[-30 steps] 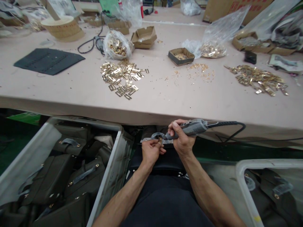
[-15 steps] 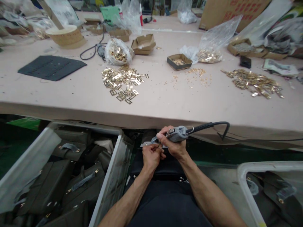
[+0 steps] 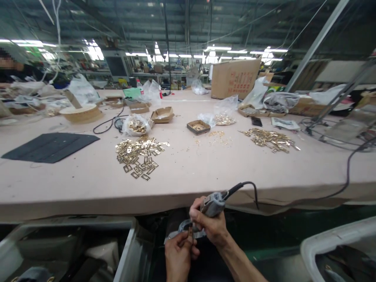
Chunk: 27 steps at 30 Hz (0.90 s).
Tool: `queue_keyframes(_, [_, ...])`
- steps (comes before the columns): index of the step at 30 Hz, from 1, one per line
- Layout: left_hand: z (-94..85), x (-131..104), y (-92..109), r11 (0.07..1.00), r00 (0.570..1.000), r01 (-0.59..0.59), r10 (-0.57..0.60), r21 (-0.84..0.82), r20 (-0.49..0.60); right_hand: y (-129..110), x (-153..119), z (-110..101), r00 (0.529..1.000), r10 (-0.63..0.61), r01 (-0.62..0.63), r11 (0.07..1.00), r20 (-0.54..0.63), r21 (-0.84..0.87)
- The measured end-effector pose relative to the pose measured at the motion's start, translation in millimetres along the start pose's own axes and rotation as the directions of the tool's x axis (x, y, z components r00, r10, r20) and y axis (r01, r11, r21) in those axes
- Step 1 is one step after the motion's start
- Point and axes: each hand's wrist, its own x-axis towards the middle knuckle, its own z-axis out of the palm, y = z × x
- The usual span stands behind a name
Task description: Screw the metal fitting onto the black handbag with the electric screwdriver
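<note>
- The right hand point(image 3: 210, 227), low in the frame just right of centre, is wrapped tight around a grey corded power tool point(image 3: 214, 203); the tool's long axis runs from upper right, where the cable point(image 3: 249, 187) leaves it, down-left toward the other hand.
- The left hand point(image 3: 178, 254), at the bottom centre, has its fingertips pressed together on a small brass fitting point(image 3: 190, 232), held upright directly under the tool's nose.
- The fitting sits on a grey strap point(image 3: 182, 229) that curves between the two hands; the tool's tip lies just right of and above the fitting, touching or nearly so, and the left hand is the nearer one to it.
- Beyond the hands runs the edge of the pink table point(image 3: 205, 172), with a heap of brass plates point(image 3: 138, 154) left of centre, a small cardboard tray point(image 3: 199, 127) mid-frame and a second brass pile point(image 3: 268, 139) to the right.
- Clear bins point(image 3: 129, 250) flank the person's lap in the lower corners.
- Against the earlier frames, the view has tilted up to show ceiling lights, so the hands sit lower; the grips themselves look unchanged.
</note>
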Motion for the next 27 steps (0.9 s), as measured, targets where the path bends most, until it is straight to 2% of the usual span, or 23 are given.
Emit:
queue_keyframes(4, [-1.5,12.7,-19.6,0.999,0.996,0.02,-0.022,-0.032,-0.083,-49.8,40.8,-14.5,0.988,-0.118,0.139,0.958,-0.096,0.25])
queue_keyframes(7, [-0.6,17.7,-25.0,0.998,0.993,0.036,-0.04,-0.045,-0.114,-83.4,96.8,-37.2,0.961,-0.2,0.255,0.909,-0.192,0.329])
queue_keyframes(9, [1.5,18.9,-24.6,0.996,0.99,0.047,-0.056,-0.072,-0.127,-94.3,140.1,-54.9,0.931,-0.21,0.312,0.881,-0.299,0.356])
queue_keyframes(12, [5.8,19.0,-21.3,0.991,0.986,0.046,-0.065,-0.128,-0.151,-93.8,198.0,-77.9,0.857,-0.095,0.33,0.856,-0.506,0.399])
queue_keyframes(14, [8.3,18.8,-19.3,0.986,0.984,0.043,-0.07,-0.162,-0.166,-86.9,224.7,-88.7,0.815,0.005,0.304,0.848,-0.58,0.434])
queue_keyframes(18, [10.8,20.9,-18.2,0.98,0.976,0.073,-0.109,-0.187,-0.188,-68.8,248.1,-103.1,0.774,0.081,0.286,0.84,-0.628,0.461])
queue_keyframes(27, [16.9,27.0,-15.1,0.976,0.972,0.116,-0.15,-0.187,-0.181,-45.0,257.9,-123.0,0.697,0.149,0.277,0.846,-0.702,0.455])
